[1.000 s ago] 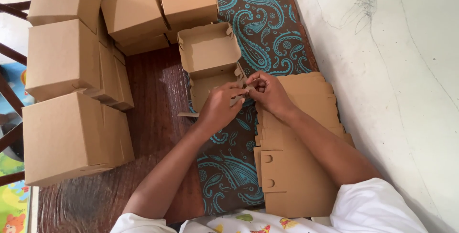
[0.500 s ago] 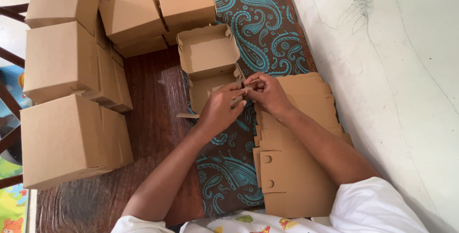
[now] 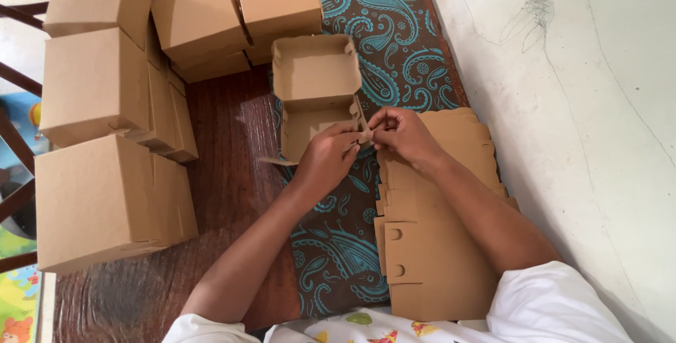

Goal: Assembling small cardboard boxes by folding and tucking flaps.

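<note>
1. Cardboard box point(image 3: 315, 89), half folded, lies open on the blue paisley cloth point(image 3: 394, 26) in the middle of the wooden table point(image 3: 225, 146); its far half already stands up as a tray, and its near half lies flatter under the hands.
2. Left hand point(image 3: 325, 158) is curled nearly closed, its fingertips pinching a small flap at the near right corner of the box.
3. Right hand point(image 3: 401, 135) meets it from the other side, fingers bent and pinched on the same corner, so both hands touch at that one spot.
4. To do this fold well, I would judge it best to keep the side wall upright with one hand while the other seats the flap fully, so the corner comes out square rather than skewed.
5. Gentle pressure seems wise: the card is thin, and a hard push could crease or tear it.
6. A loose flap sticks out to the left of the box, just beside the left wrist, and should stay free of the forearm.
7. Flat box blanks point(image 3: 436, 258) lie stacked under the right forearm, near the pale wall point(image 3: 577, 103).
8. Finished boxes point(image 3: 105, 202) are piled on the left, well apart from the hands.
</note>
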